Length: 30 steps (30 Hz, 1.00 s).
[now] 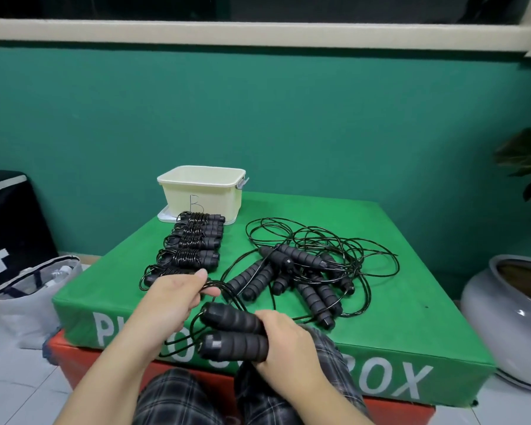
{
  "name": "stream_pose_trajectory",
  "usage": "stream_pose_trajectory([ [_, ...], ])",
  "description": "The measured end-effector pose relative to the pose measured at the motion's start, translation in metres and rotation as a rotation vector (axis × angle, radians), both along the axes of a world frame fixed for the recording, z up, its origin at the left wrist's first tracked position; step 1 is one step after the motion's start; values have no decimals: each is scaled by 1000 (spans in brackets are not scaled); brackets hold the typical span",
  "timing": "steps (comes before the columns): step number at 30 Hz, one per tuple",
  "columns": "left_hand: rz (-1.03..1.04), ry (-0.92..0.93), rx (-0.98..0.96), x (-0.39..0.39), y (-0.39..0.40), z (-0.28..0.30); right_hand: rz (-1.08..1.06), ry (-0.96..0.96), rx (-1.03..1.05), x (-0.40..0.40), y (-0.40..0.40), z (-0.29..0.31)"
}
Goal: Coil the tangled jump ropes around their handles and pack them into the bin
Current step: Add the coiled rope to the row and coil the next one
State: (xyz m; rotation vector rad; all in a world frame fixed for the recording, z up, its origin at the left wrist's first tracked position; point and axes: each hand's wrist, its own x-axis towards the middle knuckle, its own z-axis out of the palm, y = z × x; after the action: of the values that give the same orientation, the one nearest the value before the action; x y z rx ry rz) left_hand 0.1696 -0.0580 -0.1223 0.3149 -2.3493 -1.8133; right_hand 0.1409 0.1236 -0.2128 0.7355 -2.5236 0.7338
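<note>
**A:** Your right hand (284, 338) has its grip wrapped round a pair of foam handles (235, 331) held side by side, just above the near edge of the green box (380, 305); your left hand (174, 297) pinches the thin black cord (210, 285) between thumb and fingers, near the handles; how do you judge it will handle?

**B:** Light, I'd say; the ribbed foam looks soft and easy to hold, so keep your grip at mid-handle; the cord looks thin, glossy and springy, so it will likely slip and uncoil unless you keep tension on it; take it close to where it leaves the handle caps, not far out on a loop.

**A:** And the rest?

**B:** The tangled pile (307, 271) lies on the right of the box top, handles crossing, loops overlapping; your cord runs towards it, so it may drag the others along; the coiled ropes (193, 243) lie in a row on the left, running back towards the cream bin (203, 191) at the far edge; the bin looks empty from here.

**A:** The surface?

**B:** A padded green vinyl top, probably smooth; it sits on a red box (396, 414); white floor tiles below, a teal wall (258, 111) behind, a grey pot (509, 320) at your right, a pale bag (31, 299) at your left.
</note>
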Motion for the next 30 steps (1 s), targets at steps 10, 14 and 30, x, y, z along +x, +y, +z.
stream_pose_trajectory([
  [10,69,112,-234,3,36,-3,-63,80,207,-7,-9,-6],
  [14,14,108,-261,3,46,-15,-188,-45,252,-11,-13,0],
  [30,-164,15,-219,-7,31,-53,-296,-472,139,-53,-30,40],
])
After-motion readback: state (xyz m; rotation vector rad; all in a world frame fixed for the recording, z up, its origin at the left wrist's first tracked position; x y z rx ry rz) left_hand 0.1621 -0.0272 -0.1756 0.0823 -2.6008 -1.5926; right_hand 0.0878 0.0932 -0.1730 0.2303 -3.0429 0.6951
